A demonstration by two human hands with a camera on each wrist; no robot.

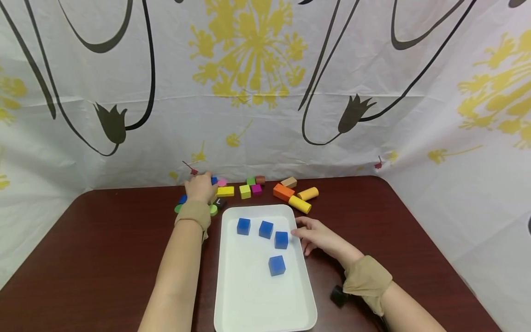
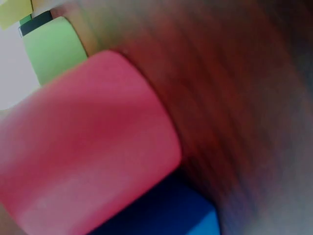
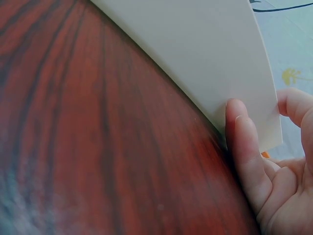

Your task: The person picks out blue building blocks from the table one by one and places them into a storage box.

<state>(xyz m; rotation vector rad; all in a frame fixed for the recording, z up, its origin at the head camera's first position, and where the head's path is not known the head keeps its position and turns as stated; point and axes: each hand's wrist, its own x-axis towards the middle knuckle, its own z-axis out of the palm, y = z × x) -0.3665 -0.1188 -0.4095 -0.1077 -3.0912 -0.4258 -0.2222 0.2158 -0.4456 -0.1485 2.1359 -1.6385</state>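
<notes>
My left hand (image 1: 200, 188) reaches in among small coloured blocks at the far left of the table. A blue block (image 1: 214, 180) is beside its fingers; whether they grip anything is hidden. In the left wrist view a pink-red round block (image 2: 98, 142) looms large, with a blue block (image 2: 171, 210) beneath and a light green one (image 2: 55, 49) behind. My right hand (image 1: 319, 236) grips the right wall of a white tray (image 1: 253, 295), fingers against its outside and a digit at the rim. Several blue cubes (image 1: 277, 265) lie in the tray.
Behind the tray are a yellow block (image 1: 225, 191), a magenta cube (image 1: 256, 189), an orange block (image 1: 283, 192) and yellow cylinders (image 1: 300, 204). A dark object (image 1: 339, 296) shows by the right wrist. A patterned cloth (image 1: 257, 133) hangs behind the dark wooden table (image 1: 83, 258).
</notes>
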